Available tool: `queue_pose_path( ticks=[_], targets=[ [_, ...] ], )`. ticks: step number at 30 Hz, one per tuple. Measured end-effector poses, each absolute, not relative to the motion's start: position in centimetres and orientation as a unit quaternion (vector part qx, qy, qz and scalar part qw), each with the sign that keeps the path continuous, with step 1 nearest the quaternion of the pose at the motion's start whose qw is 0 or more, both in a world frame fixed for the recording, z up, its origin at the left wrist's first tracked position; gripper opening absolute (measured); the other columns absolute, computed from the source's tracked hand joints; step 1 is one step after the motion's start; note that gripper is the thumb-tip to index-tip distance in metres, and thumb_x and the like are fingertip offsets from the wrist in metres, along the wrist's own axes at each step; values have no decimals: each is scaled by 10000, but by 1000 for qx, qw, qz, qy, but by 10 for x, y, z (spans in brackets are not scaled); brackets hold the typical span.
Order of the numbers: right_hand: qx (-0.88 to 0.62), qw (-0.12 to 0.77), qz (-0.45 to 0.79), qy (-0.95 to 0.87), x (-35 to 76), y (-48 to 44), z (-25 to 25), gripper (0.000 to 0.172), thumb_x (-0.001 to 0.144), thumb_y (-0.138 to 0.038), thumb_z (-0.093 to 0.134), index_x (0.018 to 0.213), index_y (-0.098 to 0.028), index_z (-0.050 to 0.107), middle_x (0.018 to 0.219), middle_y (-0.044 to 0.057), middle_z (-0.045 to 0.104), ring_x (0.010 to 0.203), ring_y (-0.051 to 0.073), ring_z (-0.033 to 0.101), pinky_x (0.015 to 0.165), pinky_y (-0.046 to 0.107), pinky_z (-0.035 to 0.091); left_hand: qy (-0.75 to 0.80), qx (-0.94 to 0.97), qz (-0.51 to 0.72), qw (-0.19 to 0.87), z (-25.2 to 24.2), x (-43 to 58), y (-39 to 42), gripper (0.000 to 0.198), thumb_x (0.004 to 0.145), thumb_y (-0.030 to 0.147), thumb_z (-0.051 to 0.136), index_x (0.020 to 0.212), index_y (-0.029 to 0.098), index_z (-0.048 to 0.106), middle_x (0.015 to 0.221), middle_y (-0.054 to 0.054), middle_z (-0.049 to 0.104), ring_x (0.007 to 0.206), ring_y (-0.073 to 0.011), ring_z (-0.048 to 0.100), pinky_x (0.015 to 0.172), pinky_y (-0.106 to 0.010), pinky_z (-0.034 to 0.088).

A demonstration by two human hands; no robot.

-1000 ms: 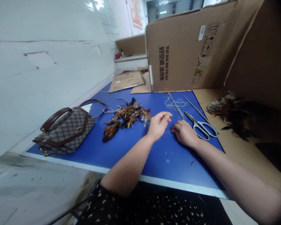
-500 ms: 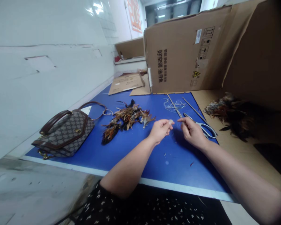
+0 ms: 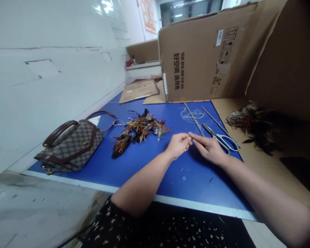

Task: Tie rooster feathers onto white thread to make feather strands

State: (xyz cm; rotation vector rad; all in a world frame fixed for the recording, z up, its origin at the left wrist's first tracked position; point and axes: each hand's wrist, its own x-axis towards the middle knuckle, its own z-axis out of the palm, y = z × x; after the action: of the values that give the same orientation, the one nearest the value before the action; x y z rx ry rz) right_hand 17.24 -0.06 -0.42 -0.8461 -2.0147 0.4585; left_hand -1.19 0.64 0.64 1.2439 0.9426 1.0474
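Above the blue table [image 3: 155, 172], my left hand [image 3: 179, 144] is closed in a pinch on something small and pale, too small to name. My right hand [image 3: 209, 148] meets it there, its fingertips brought up against the left fingertips. What the right fingers grip, if anything, is hidden. Just beyond the right hand lie scissors [image 3: 223, 140] with pale handles, blades pointing away. Left of my hands is a pile of brown and black feathers [image 3: 142, 127]. Loose pale string [image 3: 192, 116] and two thin sticks [image 3: 214, 119] rest past my fingertips.
A brown patterned handbag [image 3: 72, 146] stands at the table's left. At the back rises a large cardboard box [image 3: 196, 65], with flat cardboard [image 3: 139, 91] to its left. More dark feathers [image 3: 253, 125] lie on cardboard at the right. Small scraps dot the tabletop.
My right hand has moved left, so its fingertips now meet those of my left hand. The left hand stays nearly in place. More of the scissors shows.
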Motion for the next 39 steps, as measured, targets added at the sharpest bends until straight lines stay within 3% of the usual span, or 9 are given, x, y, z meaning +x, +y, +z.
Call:
queue_pose_path(
  ticks=[6,12,17,24,29,34,39],
  targets=[
    [-340,443,187,-808,183,0,14,262,974,-286,627,1181,-235,780,1103,75,806,946,222,780,874,339,626,375,580,402,601,8,-17,6,267,864,368,698,770,127,634,621,3,579,455,-57,458,441,-192,354],
    [-349,421,192,-815,190,0,20,166,971,-310,638,971,-226,781,927,56,799,811,201,745,778,315,586,331,543,382,670,8,-18,4,326,794,400,788,768,103,656,640,-15,592,475,-58,465,456,-208,363],
    [-369,427,160,-810,192,0,18,158,972,-293,624,949,-215,760,917,49,792,796,200,734,760,310,567,345,507,394,684,5,-12,3,388,741,440,834,842,94,690,672,-18,611,491,-60,472,468,-216,367],
    [-385,465,140,-785,186,-2,17,166,960,-326,646,957,-219,774,906,59,803,784,213,752,757,327,600,408,601,428,538,11,-9,-3,358,830,467,734,865,111,711,677,-3,622,475,-49,473,468,-204,350],
    [-381,519,119,-756,177,-5,16,205,961,-335,657,1088,-251,795,1022,81,810,866,238,773,838,386,630,372,527,483,592,17,-6,-6,406,791,499,760,894,110,697,695,3,608,470,-55,475,447,-216,380],
    [-377,516,126,-758,175,-5,16,209,967,-346,650,1072,-252,805,1004,77,814,852,237,778,831,387,642,349,503,500,613,10,-1,-5,344,793,436,756,869,106,692,703,-16,631,492,-78,531,471,-235,455],
    [-381,509,145,-758,176,-6,16,193,953,-349,670,1041,-246,808,1043,77,814,886,247,783,866,387,637,362,520,499,592,9,-2,-6,300,823,398,725,857,102,695,680,-14,624,468,-79,530,459,-231,454]
  ],
)
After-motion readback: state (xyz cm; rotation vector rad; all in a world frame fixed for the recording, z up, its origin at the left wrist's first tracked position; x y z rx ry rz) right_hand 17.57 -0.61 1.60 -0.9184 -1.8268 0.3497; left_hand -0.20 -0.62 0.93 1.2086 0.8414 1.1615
